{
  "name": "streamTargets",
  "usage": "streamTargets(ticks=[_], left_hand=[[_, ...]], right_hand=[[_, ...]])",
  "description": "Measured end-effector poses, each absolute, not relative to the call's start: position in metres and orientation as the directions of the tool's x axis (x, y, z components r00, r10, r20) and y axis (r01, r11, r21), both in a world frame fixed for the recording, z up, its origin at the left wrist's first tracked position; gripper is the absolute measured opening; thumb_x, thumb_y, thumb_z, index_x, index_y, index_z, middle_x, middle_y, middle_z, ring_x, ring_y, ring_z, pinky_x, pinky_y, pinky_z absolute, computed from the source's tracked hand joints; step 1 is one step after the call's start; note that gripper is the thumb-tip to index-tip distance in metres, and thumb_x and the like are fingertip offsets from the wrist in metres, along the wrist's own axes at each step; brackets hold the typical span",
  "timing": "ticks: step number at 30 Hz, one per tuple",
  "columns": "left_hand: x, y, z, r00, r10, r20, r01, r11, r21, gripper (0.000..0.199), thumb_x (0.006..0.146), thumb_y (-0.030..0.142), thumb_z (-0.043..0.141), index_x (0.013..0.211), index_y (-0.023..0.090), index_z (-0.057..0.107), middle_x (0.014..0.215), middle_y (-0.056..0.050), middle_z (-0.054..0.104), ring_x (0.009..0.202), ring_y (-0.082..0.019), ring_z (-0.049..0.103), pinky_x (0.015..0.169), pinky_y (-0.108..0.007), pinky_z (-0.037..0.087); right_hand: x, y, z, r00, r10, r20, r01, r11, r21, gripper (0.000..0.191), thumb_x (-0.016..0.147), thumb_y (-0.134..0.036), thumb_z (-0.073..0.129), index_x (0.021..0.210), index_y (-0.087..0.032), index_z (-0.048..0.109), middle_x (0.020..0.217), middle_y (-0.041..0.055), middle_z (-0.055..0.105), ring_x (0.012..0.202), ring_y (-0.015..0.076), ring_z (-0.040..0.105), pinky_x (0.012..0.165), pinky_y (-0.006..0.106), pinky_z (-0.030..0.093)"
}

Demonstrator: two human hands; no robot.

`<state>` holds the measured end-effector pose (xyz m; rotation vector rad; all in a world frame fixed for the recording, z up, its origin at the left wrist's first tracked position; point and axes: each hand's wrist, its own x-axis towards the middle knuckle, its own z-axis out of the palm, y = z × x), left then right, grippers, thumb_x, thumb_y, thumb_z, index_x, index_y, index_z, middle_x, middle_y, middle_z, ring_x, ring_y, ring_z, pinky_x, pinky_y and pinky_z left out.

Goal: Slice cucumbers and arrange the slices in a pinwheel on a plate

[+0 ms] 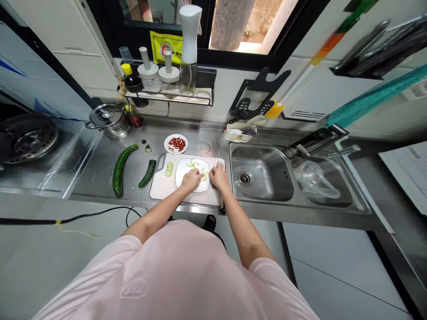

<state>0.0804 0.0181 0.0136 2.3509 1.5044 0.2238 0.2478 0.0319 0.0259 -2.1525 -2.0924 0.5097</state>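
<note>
A white plate (182,181) rests on a white cutting board (160,189) on the steel counter. Pale green cucumber slices (192,164) lie fanned out at the plate's far side, and more slices lie near its right side. Over the middle of the plate is my left hand (191,179), fingers drawn together at a cucumber slice (204,174). At the plate's right rim my right hand (219,177) is curled; its fingertips are small and partly hidden. A knife (222,207) lies along the board's right side, its dark handle toward me. Several overlapping slices (169,169) sit at the board's left.
Left of the board lie a cut cucumber piece (147,174), a whole cucumber (122,171) and small end scraps (147,149). A small plate of chopped red pieces (176,144) stands behind. A sink (263,171) is at right, a lidded pot (109,120) at back left.
</note>
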Motion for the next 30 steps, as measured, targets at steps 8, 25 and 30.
streamTargets(ticks=[8, 25, 30], left_hand=[[0.081, 0.019, 0.015, 0.433, 0.899, -0.063, 0.851, -0.385, 0.357, 0.033, 0.09, 0.024, 0.038, 0.111, 0.028, 0.064, 0.104, -0.007, 0.055, 0.097, -0.02, 0.048, 0.075, -0.028, 0.038], [0.083, 0.018, 0.028, 0.4, 0.908, -0.127, 0.867, -0.33, 0.374, 0.034, 0.087, 0.017, 0.042, 0.111, 0.028, 0.064, 0.105, -0.007, 0.057, 0.1, -0.021, 0.048, 0.078, -0.029, 0.041], [0.074, 0.01, 0.033, 0.271, 0.963, 0.005, 0.82, -0.234, 0.522, 0.033, 0.085, 0.016, 0.046, 0.11, 0.025, 0.064, 0.102, -0.006, 0.06, 0.1, -0.02, 0.052, 0.083, -0.029, 0.043]], right_hand=[[0.245, 0.032, 0.025, 0.007, 0.983, -0.183, 0.961, -0.057, -0.271, 0.024, 0.089, -0.028, 0.043, 0.096, -0.018, 0.063, 0.104, 0.0116, 0.056, 0.103, 0.0246, 0.043, 0.084, 0.031, 0.037], [0.244, 0.023, 0.029, 0.071, 0.997, -0.004, 0.918, -0.067, -0.392, 0.025, 0.089, -0.031, 0.041, 0.095, -0.019, 0.063, 0.103, 0.0086, 0.057, 0.102, 0.0241, 0.043, 0.084, 0.03, 0.036], [0.246, 0.014, 0.034, 0.085, 0.976, 0.2, 0.847, 0.035, -0.53, 0.021, 0.088, -0.027, 0.043, 0.092, -0.019, 0.062, 0.099, 0.0078, 0.058, 0.101, 0.0229, 0.044, 0.087, 0.032, 0.035]])
